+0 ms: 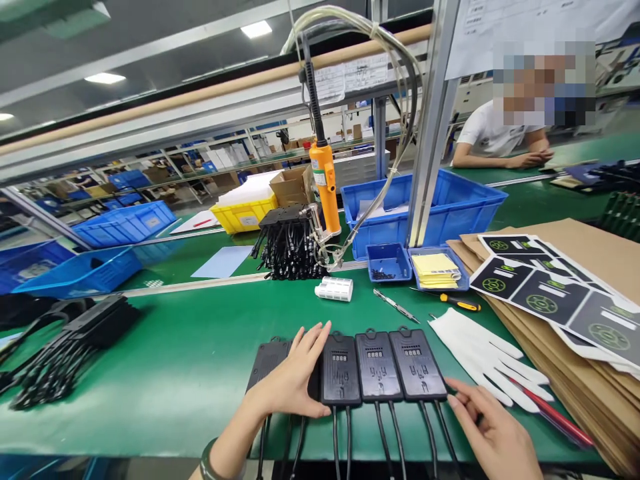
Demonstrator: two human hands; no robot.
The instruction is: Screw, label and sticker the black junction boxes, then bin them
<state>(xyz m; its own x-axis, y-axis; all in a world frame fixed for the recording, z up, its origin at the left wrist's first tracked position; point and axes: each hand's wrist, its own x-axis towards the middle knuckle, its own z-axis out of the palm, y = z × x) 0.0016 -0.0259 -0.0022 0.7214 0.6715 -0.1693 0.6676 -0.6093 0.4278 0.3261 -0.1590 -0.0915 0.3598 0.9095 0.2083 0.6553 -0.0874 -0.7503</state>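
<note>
Several black boxes with paired cables lie in a row along the near edge of the green bench. My left hand [295, 380] rests over the left part of the row, its fingers spread against the side of a box with a digit display [341, 373]; it partly covers the boxes further left. Another such box [379, 373] lies in the middle. Beside the lower corner of the rightmost box [417, 370] is my right hand [487, 423], fingers curled and thumb near that corner; whether it pinches anything is hidden.
An orange electric screwdriver [325, 187] hangs above the bench. Behind are a blue bin [385, 233], a small screw tray [389, 262] and black cabled units [287, 243]. Right: white glove [485, 353], yellow screwdriver [460, 303], printed labels [545, 300]. A person sits opposite, far right.
</note>
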